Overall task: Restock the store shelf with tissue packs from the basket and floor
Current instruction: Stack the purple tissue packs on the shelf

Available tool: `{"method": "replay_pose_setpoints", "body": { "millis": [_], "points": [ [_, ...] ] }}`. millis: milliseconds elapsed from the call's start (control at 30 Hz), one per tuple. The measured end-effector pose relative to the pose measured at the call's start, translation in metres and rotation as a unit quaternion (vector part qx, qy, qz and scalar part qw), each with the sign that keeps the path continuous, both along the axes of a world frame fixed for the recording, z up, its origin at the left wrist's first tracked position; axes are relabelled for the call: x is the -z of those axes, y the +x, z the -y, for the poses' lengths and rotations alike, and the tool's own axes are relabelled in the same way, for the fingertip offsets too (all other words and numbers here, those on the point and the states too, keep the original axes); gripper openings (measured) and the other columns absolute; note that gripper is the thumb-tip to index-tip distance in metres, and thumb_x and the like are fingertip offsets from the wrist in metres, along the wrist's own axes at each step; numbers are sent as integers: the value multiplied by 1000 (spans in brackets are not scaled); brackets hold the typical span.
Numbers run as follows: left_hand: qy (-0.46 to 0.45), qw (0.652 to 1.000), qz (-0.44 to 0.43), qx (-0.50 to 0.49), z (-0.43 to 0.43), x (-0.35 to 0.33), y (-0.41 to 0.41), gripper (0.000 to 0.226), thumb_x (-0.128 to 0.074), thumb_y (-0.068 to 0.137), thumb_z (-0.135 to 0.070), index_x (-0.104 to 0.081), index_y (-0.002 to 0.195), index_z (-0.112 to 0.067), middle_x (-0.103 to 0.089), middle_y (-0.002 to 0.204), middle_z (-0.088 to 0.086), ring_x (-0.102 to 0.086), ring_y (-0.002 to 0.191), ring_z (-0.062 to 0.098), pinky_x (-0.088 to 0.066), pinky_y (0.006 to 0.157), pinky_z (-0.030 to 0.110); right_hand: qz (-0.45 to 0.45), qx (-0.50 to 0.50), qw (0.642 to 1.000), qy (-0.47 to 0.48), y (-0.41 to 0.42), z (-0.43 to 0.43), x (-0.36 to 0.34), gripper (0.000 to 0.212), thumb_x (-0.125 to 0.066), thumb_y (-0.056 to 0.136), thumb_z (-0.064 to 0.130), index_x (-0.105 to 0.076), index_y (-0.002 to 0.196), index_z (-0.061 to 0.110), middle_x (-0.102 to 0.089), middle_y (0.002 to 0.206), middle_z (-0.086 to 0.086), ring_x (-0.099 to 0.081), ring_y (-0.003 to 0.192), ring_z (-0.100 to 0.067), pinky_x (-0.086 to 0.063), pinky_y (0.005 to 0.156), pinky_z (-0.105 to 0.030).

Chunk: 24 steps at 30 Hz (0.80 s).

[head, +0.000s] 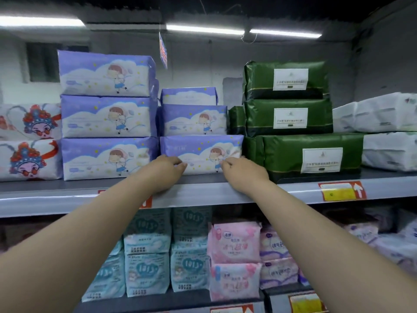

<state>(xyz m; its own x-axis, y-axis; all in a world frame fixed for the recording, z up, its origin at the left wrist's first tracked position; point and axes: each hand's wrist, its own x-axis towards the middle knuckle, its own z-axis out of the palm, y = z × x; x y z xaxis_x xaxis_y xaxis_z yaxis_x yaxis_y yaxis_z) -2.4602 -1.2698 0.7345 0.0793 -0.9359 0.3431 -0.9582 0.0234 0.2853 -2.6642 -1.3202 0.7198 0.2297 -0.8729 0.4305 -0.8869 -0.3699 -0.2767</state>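
Tissue pack (200, 150), lower corners behind left hand (167, 172), right hand (242, 175)

The purple plastic-wrapped tissue pack printed with a cartoon girl and clouds (200, 152) lies flat on the grey metal store shelf (67, 193), two matching purple packs (194, 119) stacked on it, my left hand (165, 171) and right hand (242, 175) touching its front face

The single wide-angle head camera looks forward, roughly level with the top shelf (203, 195), from close in front; the lower shelf (171, 299) fills the frame's bottom.
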Motion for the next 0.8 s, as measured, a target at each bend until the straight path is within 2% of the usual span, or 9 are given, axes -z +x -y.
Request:
{"method": "replay_pose_setpoints", "body": {
  "millis": [100, 167, 267, 433, 700, 800],
  "points": [
    [-8, 998, 64, -15, -15, -2, -4, 50, -26, 105, -41, -39, 145, -16, -28, 156, 11, -25, 142, 31, -27, 113, 43, 26, 24, 995, -94, 1, -8, 6, 47, -28, 102, 45, -54, 127, 15, -51, 134, -12, -48, 120, -33, -42, 92, -41],
    [-30, 994, 97, -38, -30, -1, -6, 57, -24, 102, -50, -23, 153, -24, -5, 163, 5, -14, 148, 29, -15, 117, 49, -3, 17, 985, -172, 2, -18, 12, 47, -35, 101, 45, -48, 133, 15, -46, 141, -12, -41, 129, -31, -36, 102, -41],
    [-70, 987, 138, -40, -54, 8, -1, 63, -25, 100, -55, -10, 155, -28, 6, 163, 1, -1, 150, 21, -3, 118, 51, -30, -42, 970, -236, 11, -44, 21, 57, -41, 99, 45, -35, 148, 17, -29, 156, -11, -23, 146, -25, -17, 117, -42],
    [-54, 988, 135, -50, -104, 31, 32, 70, -27, 98, -59, 0, 155, -30, 11, 162, -2, 7, 150, 17, 2, 118, 49, -68, -96, 970, -212, 48, -89, 40, 67, -37, 99, 51, -17, 154, 19, -14, 162, -8, -9, 150, -24, -8, 120, -42],
    [21, 988, 120, -94, -211, 82, 129, 75, -27, 97, -61, 6, 155, -28, 18, 161, 0, 13, 149, 17, 5, 118, 49, -80, -180, 971, -134, 158, -167, 88, 76, -27, 95, 62, -10, 156, 21, -7, 163, -7, -3, 151, -24, -6, 121, -43],
    [41, 985, 113, -124, -254, 106, 175, 75, -29, 96, -60, 6, 154, -27, 18, 161, 1, 13, 149, 19, 4, 118, 50, -98, -212, 968, -90, 213, -199, 109, 73, -31, 98, 58, -4, 156, 23, -1, 164, -4, 1, 151, -20, -3, 120, -42]
  ]
}}
